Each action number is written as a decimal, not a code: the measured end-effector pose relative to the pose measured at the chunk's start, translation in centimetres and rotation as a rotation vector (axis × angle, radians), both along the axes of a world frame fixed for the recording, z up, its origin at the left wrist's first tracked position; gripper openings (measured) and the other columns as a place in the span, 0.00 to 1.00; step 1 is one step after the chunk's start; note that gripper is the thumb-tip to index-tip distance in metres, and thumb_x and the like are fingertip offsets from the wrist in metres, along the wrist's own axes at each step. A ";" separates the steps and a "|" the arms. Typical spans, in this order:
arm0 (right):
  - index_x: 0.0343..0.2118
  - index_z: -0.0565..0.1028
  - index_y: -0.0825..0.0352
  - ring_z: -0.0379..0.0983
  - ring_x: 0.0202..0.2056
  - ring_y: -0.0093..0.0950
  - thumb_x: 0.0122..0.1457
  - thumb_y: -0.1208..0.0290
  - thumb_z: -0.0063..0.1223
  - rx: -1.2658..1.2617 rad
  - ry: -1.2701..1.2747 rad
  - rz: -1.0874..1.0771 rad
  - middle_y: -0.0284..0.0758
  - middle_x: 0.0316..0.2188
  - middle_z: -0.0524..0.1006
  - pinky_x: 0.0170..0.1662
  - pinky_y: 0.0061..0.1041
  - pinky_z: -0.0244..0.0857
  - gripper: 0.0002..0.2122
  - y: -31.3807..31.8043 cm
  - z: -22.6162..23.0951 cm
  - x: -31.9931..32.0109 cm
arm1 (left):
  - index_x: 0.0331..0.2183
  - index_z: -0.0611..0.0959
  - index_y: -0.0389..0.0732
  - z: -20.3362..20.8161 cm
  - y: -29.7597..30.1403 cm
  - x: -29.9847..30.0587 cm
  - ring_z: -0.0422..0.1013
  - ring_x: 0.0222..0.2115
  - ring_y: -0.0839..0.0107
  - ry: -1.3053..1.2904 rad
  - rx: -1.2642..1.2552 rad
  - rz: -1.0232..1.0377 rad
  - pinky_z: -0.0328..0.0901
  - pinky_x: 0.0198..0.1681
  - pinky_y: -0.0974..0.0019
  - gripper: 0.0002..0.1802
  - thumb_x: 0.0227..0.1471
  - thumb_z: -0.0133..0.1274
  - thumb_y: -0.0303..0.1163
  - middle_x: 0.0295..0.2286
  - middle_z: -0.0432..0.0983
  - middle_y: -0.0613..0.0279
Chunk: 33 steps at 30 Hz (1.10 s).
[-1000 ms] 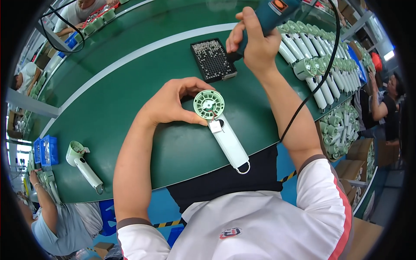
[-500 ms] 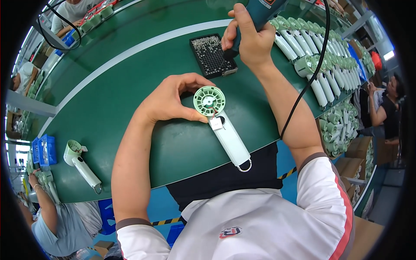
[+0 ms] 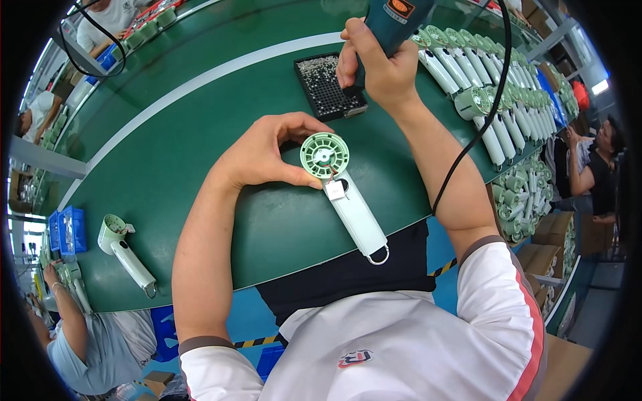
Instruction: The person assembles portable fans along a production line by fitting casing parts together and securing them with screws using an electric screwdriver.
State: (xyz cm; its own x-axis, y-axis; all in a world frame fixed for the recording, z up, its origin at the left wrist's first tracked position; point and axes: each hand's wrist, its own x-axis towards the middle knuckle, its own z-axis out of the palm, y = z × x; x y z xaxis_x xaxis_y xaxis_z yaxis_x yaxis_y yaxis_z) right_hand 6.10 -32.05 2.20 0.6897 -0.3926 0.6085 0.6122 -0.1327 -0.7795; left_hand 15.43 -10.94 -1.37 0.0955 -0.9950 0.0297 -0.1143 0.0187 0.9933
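My left hand (image 3: 277, 152) grips the round green head of a handheld fan body (image 3: 354, 210), thumb and fingers around its rim. A small white connector on thin wires lies over the joint of head and white handle, and a metal loop hangs at the handle's end. In my right hand (image 3: 388, 67) is a dark teal electric screwdriver (image 3: 399, 20), held above a black screw tray (image 3: 329, 83) that has many small screws in its holes. The screwdriver's tip is hidden behind my fingers or over the tray; I cannot tell which.
Rows of similar fan bodies (image 3: 495, 134) stand at the right, with more heaped below the table edge. Another fan body (image 3: 127, 254) lies at the left, near blue bins (image 3: 69, 230). A black cable (image 3: 491, 110) passes my right forearm. Other people sit around the green table (image 3: 200, 127).
My right hand and the screwdriver have shifted slightly left over the screw tray. My left hand and the fan body have barely moved.
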 end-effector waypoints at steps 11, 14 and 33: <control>0.32 0.73 0.74 0.70 0.14 0.26 0.68 0.67 0.56 -0.059 0.035 -0.161 0.34 0.15 0.73 0.19 0.28 0.67 0.13 0.5 0.4 0.0 | 0.51 0.79 0.32 0.1 0.1 0.1 0.76 0.49 0.68 -0.007 0.011 0.006 0.65 0.61 0.61 0.41 0.31 0.78 0.26 0.47 0.81 0.55; 0.30 0.74 0.73 0.72 0.15 0.25 0.68 0.65 0.58 -0.007 0.063 -0.139 0.34 0.14 0.73 0.20 0.26 0.67 0.15 0.3 0.3 0.7 | 0.49 0.82 0.34 -0.1 0.0 0.0 0.77 0.44 0.73 0.016 -0.037 0.023 0.66 0.57 0.66 0.39 0.31 0.78 0.29 0.42 0.83 0.61; 0.39 0.73 0.75 0.69 0.14 0.26 0.70 0.63 0.52 0.083 -0.014 -0.188 0.35 0.15 0.72 0.18 0.29 0.66 0.15 1.5 2.8 -0.9 | 0.51 0.80 0.32 -0.1 0.1 0.1 0.76 0.49 0.68 0.018 -0.005 -0.006 0.65 0.62 0.62 0.41 0.31 0.78 0.27 0.48 0.81 0.55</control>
